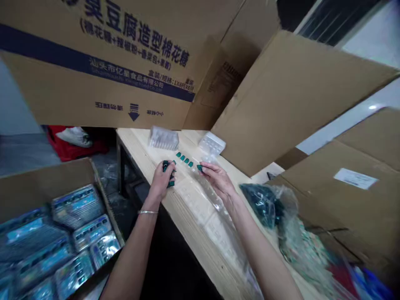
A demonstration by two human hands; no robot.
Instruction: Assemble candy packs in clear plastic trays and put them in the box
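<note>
My left hand point(161, 180) is closed around several small dark green plastic pieces point(171, 183) above the table's left edge. Pinched between the thumb and finger of my right hand point(217, 178) is one more small green piece point(199, 167). Between the hands, slightly farther off, a short row of the same green pieces point(186, 160) sits in or on a clear plastic strip. Clear moulded plastic trays point(196, 204) lie along the table under and between my forearms. The exact kind of the green pieces is too small to make out.
Stacked clear trays point(164, 138) and another clear stack point(212, 143) stand at the wooden table's point(178, 216) far end. Large cardboard boxes point(150, 104) rise behind. A bag of dark green pieces point(261, 204) lies right. At lower left, an open carton point(108, 200) holds blue-and-clear packs.
</note>
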